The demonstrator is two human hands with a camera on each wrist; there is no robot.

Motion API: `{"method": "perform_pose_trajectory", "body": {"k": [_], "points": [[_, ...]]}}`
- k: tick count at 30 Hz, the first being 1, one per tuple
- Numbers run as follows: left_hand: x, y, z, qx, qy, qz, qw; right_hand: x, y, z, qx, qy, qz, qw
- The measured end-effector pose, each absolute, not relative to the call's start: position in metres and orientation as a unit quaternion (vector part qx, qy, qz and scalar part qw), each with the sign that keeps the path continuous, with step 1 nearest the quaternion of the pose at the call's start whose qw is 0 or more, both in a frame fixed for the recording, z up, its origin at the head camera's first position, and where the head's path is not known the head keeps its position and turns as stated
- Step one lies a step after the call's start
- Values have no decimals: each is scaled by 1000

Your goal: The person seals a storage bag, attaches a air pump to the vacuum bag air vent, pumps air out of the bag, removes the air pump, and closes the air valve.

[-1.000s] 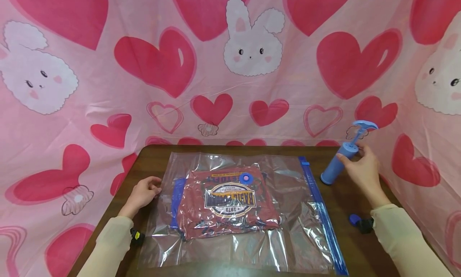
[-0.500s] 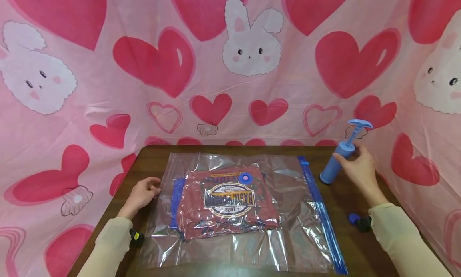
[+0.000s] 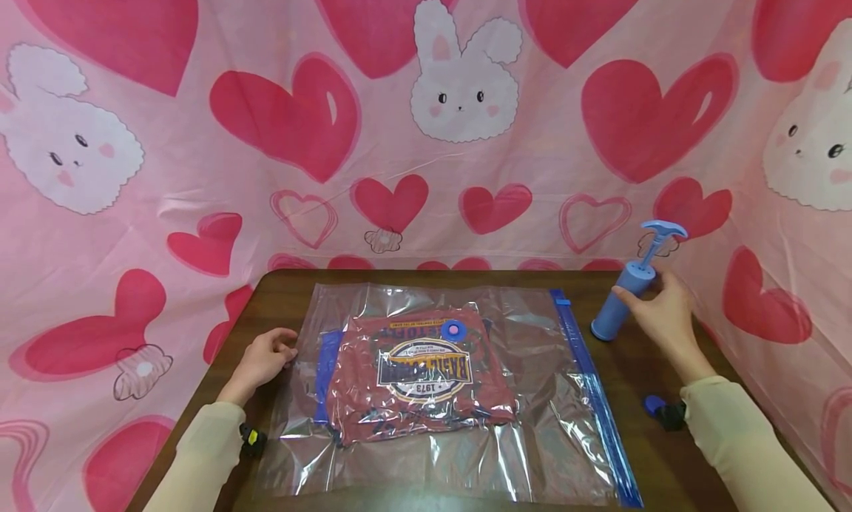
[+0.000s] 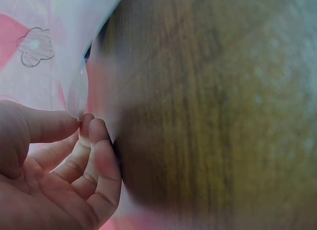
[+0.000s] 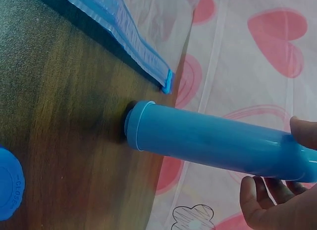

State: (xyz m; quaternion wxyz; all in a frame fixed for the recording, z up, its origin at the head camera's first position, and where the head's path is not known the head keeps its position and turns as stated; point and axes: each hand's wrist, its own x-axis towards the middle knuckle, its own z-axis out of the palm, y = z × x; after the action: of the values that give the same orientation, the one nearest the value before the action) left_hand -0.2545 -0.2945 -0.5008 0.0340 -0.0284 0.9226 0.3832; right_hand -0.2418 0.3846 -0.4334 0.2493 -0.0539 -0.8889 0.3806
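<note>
A clear plastic vacuum bag point(image 3: 459, 460) lies flat across the table, with a folded red garment point(image 3: 359, 349) and something blue point(image 3: 325, 371) inside it. A round blue valve point(image 3: 454, 330) sits on the bag's upper face. At the bag's left edge, my left hand point(image 3: 265, 355) pinches the film between thumb and fingertips, as the left wrist view shows. My right hand point(image 3: 668, 320) grips the upper barrel of a blue hand pump point(image 3: 615, 308). The pump stands slightly tilted, its base at the table and its T-shaped handle point(image 3: 664, 229) pulled up.
Along the bag's right side runs a blue zip strip point(image 3: 595, 393) with a slider point(image 3: 563, 302) near its far end. A blue valve cap point(image 5: 9, 183) lies on the brown table point(image 3: 672, 460) below my right wrist. Pink heart-printed cloth point(image 3: 393, 157) hangs around the table.
The pump and my right hand have shifted slightly left since the earliest frame, then stayed about still. My left hand and the bag look unchanged.
</note>
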Motion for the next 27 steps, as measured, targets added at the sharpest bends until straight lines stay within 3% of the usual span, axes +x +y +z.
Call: {"method": "perform_pose_trajectory", "body": {"k": [9, 12, 20, 23, 27], "points": [[-255, -293, -499, -23, 919, 392, 30, -218, 395, -445, -49, -907, 341, 241], [-254, -292, -496, -16, 925, 379, 16, -201, 403, -453, -28, -937, 288, 195], [-251, -272, -480, 51, 936, 344, -54, -173, 418, -474, -12, -986, 167, -8], [-252, -260, -476, 75, 936, 338, -65, -169, 418, -485, -11, -986, 163, -38], [-252, -249, -475, 98, 932, 338, -88, -166, 417, -495, -5, -986, 163, -38]]}}
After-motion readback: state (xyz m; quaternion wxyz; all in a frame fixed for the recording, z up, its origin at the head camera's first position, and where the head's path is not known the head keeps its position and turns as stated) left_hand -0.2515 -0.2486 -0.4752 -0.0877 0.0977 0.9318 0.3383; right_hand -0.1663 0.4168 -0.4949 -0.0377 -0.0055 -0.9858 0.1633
